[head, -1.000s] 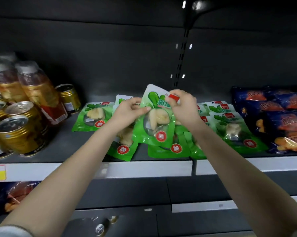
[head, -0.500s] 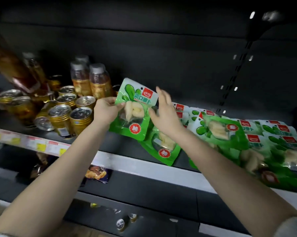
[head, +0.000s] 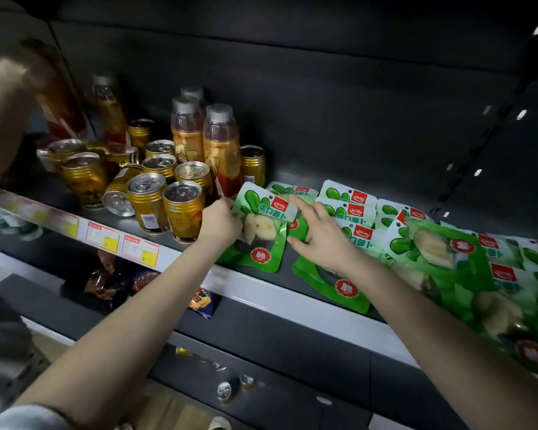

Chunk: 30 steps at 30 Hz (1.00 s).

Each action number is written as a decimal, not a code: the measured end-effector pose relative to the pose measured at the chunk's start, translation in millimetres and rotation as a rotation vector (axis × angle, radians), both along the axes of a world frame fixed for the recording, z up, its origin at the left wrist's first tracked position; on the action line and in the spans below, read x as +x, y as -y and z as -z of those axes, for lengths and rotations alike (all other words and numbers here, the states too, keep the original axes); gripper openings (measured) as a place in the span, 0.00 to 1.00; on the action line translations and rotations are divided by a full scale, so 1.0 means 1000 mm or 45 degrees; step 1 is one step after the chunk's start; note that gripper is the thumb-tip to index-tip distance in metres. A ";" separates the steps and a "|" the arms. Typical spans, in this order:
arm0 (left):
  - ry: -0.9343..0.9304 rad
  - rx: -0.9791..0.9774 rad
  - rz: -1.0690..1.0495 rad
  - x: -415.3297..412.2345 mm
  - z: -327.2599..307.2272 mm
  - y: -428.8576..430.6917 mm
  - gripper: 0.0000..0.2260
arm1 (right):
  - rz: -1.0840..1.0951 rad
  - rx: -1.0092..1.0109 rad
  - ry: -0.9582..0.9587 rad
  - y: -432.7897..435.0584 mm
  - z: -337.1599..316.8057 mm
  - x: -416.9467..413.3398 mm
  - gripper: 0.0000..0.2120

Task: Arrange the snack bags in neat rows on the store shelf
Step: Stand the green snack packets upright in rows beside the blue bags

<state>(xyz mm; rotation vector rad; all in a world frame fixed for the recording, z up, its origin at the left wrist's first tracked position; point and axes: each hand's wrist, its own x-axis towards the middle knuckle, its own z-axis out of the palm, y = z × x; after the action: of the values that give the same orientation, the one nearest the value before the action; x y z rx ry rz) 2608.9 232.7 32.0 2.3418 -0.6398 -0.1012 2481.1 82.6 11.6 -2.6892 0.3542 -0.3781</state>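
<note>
- Back panel (head: 323, 103): dark, fills the upper half; little detail readable, a few bright glints at right.
- Shelf (head: 255, 285): dark deck with a pale front strip, running tilted across the view; both ends cut off by the picture edges.
- Snack bags (head: 447, 252): green, red round stickers, lying flat and overlapping on the right half of the shelf, not in rows. The nearest ones at far right are smeared and cut off; no count possible. Some hang over the front strip.
- Gold cans (head: 146, 200): cluster on the left of the shelf, most upright, at least one lying on its side. The back ones are hidden behind the front ones.
- Bottles (head: 221, 144): amber drink, pale caps, standing behind the cans; labels unreadable.
- Blurred arm (head: 4, 110): top left, cut off by the edge, up against a smeared bottle; cannot tell whether it holds it.
- Held snack bag (head: 261, 231): tilted, bottom edge down near the shelf front, just right of the cans, left of the pile; its left edge is hidden by fingers.
- Right hand (head: 320, 240): grip released, fingers straight and spread over the pile, index tip at the held snack bag's top right corner; contact unclear. The bags beneath it are partly hidden.
- Left hand (head: 219, 223): grip clenched on the held snack bag's left edge; fingertips hidden behind the bag.
- Price tags (head: 139, 251): yellow and red on the front strip, text too blurred to read.
- Dark bags (head: 202, 302): on the shelf below, mostly in shadow.
- Sleeve (head: 19, 417): grey, bottom left, cut off.
</note>
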 end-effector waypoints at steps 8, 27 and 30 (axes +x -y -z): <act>-0.034 -0.089 0.099 -0.012 0.013 0.001 0.12 | 0.271 0.295 0.203 0.008 0.000 -0.001 0.31; 0.276 0.327 0.530 -0.022 0.037 0.009 0.27 | 0.031 -0.369 -0.496 -0.003 0.003 0.000 0.28; 0.233 0.400 0.571 -0.023 0.035 0.010 0.28 | 0.052 -0.414 -0.498 -0.007 0.005 -0.001 0.29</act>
<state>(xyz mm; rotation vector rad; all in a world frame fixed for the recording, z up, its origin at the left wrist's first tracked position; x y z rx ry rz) 2585.7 222.7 -2.9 2.4785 -1.3164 -0.2031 2480.5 89.9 6.4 -3.0773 0.4965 0.0960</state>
